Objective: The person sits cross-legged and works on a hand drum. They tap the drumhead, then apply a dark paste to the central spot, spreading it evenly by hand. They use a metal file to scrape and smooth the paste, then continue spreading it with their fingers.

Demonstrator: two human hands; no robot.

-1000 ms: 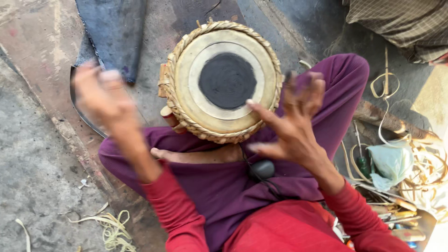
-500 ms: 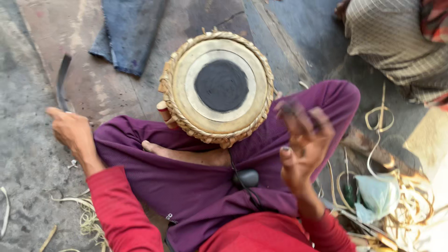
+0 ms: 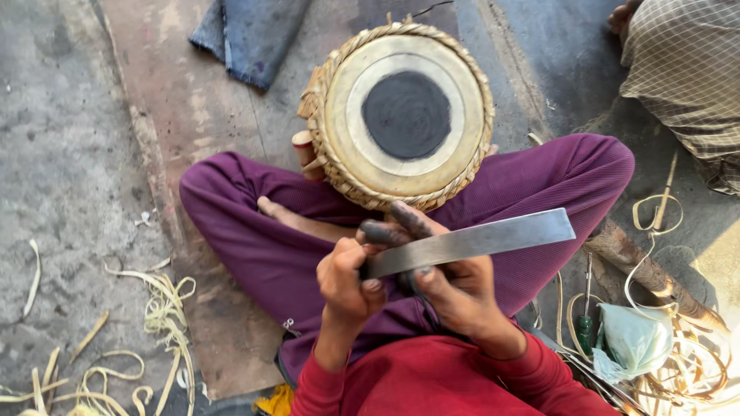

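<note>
A round drum [image 3: 405, 115] with a pale skin, a black centre spot and a braided rim rests upright between my crossed legs in purple trousers [image 3: 254, 231]. In front of my chest my left hand [image 3: 344, 281] grips the handle end of a flat metal blade [image 3: 470, 243]. The blade runs out to the right, slightly upward. My right hand [image 3: 447, 281], its fingertips blackened, presses against the blade near the handle, thumb under it and fingers over it.
A folded blue cloth [image 3: 247, 35] lies on the floor at the back. Pale strips [image 3: 158, 316] are scattered at the left. At the right lie a wooden stick [image 3: 647, 270], a green-handled tool [image 3: 586, 327], a pale bag [image 3: 636, 339] and more strips. Another person's checked garment [image 3: 682, 77] fills the top right.
My left hand reached out to the floor on the left, picked up the blade and brought it in front of me. My right hand came down onto the blade.
</note>
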